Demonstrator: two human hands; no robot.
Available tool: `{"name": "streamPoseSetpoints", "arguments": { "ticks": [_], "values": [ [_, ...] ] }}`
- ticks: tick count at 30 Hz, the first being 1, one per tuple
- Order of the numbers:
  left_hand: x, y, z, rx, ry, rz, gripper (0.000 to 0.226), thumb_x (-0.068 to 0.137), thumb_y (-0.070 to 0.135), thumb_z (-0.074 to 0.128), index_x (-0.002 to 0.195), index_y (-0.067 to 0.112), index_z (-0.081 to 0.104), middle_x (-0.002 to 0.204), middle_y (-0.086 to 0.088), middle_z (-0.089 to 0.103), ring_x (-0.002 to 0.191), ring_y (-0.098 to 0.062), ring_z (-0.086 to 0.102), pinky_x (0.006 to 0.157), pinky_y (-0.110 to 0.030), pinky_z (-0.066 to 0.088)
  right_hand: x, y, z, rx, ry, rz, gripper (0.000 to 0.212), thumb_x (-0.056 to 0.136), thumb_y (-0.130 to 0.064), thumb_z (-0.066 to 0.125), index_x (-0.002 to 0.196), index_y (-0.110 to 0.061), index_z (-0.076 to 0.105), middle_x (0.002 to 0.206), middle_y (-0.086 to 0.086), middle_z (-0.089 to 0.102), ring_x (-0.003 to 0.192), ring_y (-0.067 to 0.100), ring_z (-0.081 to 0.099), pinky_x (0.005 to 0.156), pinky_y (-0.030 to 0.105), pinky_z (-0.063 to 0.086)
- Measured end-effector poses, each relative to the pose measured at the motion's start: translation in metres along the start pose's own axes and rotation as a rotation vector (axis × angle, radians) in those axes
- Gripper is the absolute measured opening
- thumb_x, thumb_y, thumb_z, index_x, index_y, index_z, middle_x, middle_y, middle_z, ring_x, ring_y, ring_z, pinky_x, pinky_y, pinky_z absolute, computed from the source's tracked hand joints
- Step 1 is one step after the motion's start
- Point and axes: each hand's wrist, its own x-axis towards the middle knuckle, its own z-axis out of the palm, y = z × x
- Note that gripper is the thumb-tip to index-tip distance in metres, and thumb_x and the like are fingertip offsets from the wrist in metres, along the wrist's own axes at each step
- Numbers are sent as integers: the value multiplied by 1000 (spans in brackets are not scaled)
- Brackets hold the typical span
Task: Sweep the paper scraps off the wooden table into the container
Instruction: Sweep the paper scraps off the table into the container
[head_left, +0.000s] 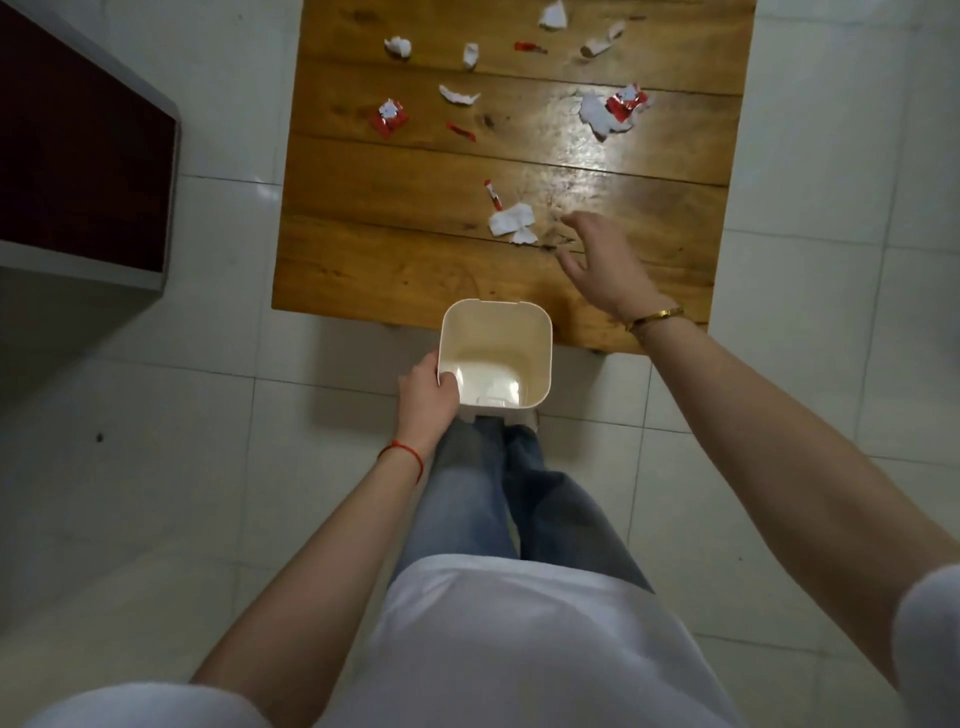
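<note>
White shirt (519, 639) and jeans (498, 499) filled the bottom of the view, above a white tiled floor (156, 467). Left hand (428, 397), a red string (402, 452) at its wrist, gripped the near-left rim of the bin (540, 358), thumb inside. That bin was cream plastic, square with rounded corners, open-topped and bare inside, held just at the near edge of the desk (363, 280), its far rim overlapping the wood. Right hand (605, 262), with a gold bangle (654, 318) at the wrist, hovered over the desk's near-right part, fingers spread wide and holding nothing, just beside the nearest scraps (511, 221): crumpled white paper with a thin red strip. Farther back, more torn white bits and red-and-white wrappers (388, 118) lay scattered across the glossy brown planks. A dark cabinet (78, 156) stood at far left.
</note>
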Motion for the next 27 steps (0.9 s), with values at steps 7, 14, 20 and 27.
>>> {"name": "streamPoseSetpoints", "arguments": {
  "ticks": [7,14,20,27],
  "values": [
    [17,-38,31,36,-34,-48,28,86,6,39,103,5,61,87,-17,65,79,-33,58,64,-28,40,32,5,27,-18,-24,-44,49,96,-27,48,139,-6,41,147,16,38,137,29,33,113,35,24],
    [48,-73,60,13,-55,-58,37,83,5,40,113,10,61,87,-14,66,76,-29,57,63,-25,39,59,15,64,-69,-69,-113,52,96,-27,47,143,-8,35,153,13,30,140,29,28,114,41,27],
    [77,-99,77,-1,-67,-97,42,84,5,39,120,15,59,86,-9,66,77,-27,59,66,-26,41,80,21,86,-79,-92,-146,55,96,-24,46,146,-10,29,157,10,21,143,27,22,115,38,23],
    [98,-109,84,-47,-73,-89,47,86,5,39,127,21,55,79,2,63,65,-15,57,54,-19,41,74,26,114,-119,-144,-180,54,97,-25,43,147,-10,26,159,7,17,146,23,14,118,40,19]
  ]
}}
